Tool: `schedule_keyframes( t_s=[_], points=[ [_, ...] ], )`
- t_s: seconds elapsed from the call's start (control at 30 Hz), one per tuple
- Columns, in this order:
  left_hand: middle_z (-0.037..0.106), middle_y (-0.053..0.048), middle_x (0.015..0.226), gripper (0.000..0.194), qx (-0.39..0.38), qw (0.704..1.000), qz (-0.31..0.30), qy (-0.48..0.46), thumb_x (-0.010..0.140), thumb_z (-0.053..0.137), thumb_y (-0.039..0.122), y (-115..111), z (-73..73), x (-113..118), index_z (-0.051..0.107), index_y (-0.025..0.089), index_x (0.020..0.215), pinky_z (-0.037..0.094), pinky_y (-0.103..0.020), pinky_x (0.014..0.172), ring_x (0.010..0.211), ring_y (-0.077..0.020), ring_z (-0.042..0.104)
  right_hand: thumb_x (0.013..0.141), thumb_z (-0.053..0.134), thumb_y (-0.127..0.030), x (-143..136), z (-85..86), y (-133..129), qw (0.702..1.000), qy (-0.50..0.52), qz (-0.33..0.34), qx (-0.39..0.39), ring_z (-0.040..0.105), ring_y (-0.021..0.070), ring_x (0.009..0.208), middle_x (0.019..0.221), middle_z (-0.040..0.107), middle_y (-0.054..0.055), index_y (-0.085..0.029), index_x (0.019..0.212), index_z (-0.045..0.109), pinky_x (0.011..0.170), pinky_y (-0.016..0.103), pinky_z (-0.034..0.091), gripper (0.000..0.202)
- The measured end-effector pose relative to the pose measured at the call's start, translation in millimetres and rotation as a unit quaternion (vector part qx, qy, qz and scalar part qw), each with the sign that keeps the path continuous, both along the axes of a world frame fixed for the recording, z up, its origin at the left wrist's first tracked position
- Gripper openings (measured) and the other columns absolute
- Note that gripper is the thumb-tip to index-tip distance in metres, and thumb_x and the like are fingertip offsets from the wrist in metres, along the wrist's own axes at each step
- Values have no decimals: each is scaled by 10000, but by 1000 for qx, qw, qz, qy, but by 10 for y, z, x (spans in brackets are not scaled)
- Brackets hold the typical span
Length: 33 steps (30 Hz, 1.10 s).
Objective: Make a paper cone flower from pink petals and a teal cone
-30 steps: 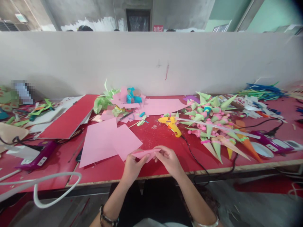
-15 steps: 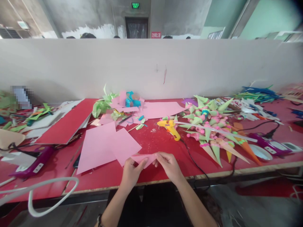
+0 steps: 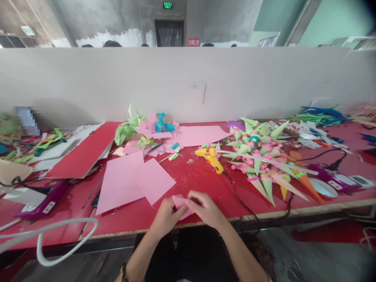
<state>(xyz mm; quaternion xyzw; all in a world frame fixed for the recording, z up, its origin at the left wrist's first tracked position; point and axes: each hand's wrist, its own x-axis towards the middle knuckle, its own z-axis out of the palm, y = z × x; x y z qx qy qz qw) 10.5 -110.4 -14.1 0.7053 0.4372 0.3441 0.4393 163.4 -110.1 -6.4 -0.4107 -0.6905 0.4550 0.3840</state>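
Item: paper (image 3: 179, 202), pink, thin, bent; located between the hands, at seven o'clock from the glue gun (image 3: 210, 158), above the smooth red table (image 3: 188, 172). Left hand (image 3: 164, 216) and right hand (image 3: 207, 208) both grasp it, thumbs pressed against fingers. Flat, straight-edged sheets (image 3: 122, 184) overlap at ten o'clock from the hands. The gun is yellow plastic. Pointed cones (image 3: 266, 188) are heaped at two o'clock, a clear rod (image 3: 311, 170) lying across them. Fingers cover much of the paper; full outline cannot be determined. Bracelet (image 3: 124, 272) cut off at six o'clock.
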Motion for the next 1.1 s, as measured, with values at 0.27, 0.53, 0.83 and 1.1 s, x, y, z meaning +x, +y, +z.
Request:
schedule_keyframes(
  t_s=[0.27, 0.53, 0.83, 1.1],
  points=[
    [536, 15, 555, 290, 5, 1000, 6, 23, 805, 458, 353, -10, 42, 20, 542, 144, 623, 360, -201, 531, 531, -104, 466, 847, 377, -316, 9, -88, -3, 993, 24, -111, 39, 354, 91, 550, 576, 346, -40, -185, 614, 384, 515, 200, 297, 267],
    [438, 51, 410, 364, -19, 998, 64, 13, 792, 483, 381, 4, 13, 4, 419, 170, 502, 321, -189, 492, 432, -81, 405, 844, 387, -372, 0, -140, 6, 990, 43, -137, -7, 356, 88, 471, 537, 334, -47, -196, 634, 387, 452, 199, 297, 275],
    [425, 46, 461, 390, 2, 998, 69, -15, 835, 408, 363, 28, -14, -16, 401, 169, 497, 322, -195, 517, 473, -81, 406, 838, 404, -374, 0, -121, -3, 989, 47, -136, -27, 356, 77, 412, 457, 323, -66, -196, 618, 388, 419, 191, 295, 283],
    [491, 34, 507, 331, 0, 998, 66, 25, 820, 433, 369, 2, 23, 25, 452, 165, 560, 310, -199, 489, 483, -90, 433, 830, 423, -346, 0, -106, -9, 995, 39, -75, -61, 401, 65, 407, 482, 372, -66, -181, 652, 425, 404, 173, 296, 243]
  ],
)
